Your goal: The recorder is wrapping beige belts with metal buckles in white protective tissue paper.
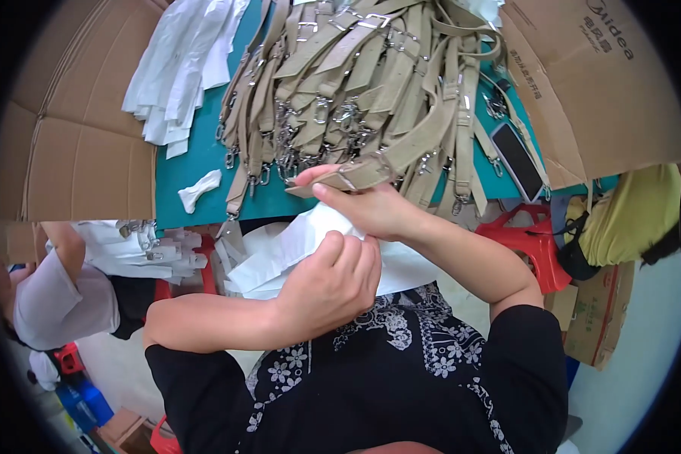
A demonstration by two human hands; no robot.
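Observation:
My right hand [371,208] is closed around the end of a beige strap [367,170] with a metal buckle, its thumb lying along the strap's near side. The rest of that strap runs up to the right toward the pile. Just below, my left hand [329,284] is closed, its curled fingers gripping a thin white sheet [306,234]. The sheet spreads under both hands and over my lap; I cannot tell if it is paper or plastic. A big heap of beige straps [340,83] with silver buckles and snap hooks covers the table in front.
White sheets [181,68] hang in a stack on the green table [197,170], near a crumpled white piece [199,191]. A phone [517,161] lies right of the heap. Cardboard panels [91,98] flank both sides. A red stool [533,246] stands right; a person [64,295] sits left.

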